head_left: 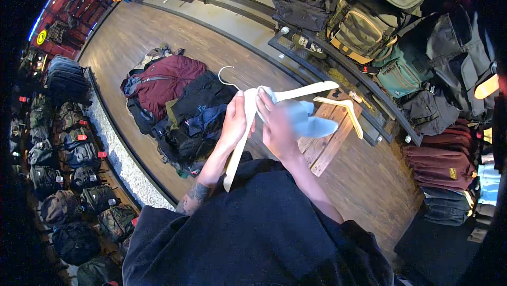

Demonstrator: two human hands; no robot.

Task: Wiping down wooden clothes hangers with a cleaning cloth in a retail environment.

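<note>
A pale wooden clothes hanger (309, 91) with a metal hook is held up in front of me, its two arms spread left and right. My left hand (234, 122) is closed around it near the middle, just below the hook. Against the hanger's middle, to the right of the hook, my right hand (280, 130) presses a light blue cloth (320, 127). The cloth's loose end hangs out to the right, and part of that hand is blurred. A second wooden hanger (354, 117) lies on a low wooden crate or stool (326, 154) beyond my right hand.
A heap of dark and maroon jackets (171, 82) lies on the wood floor (132, 27) ahead left. Shelves of folded clothes and bags (76, 241) line the left. Backpacks (364, 27) hang on a rack at right, above folded maroon garments (438, 164).
</note>
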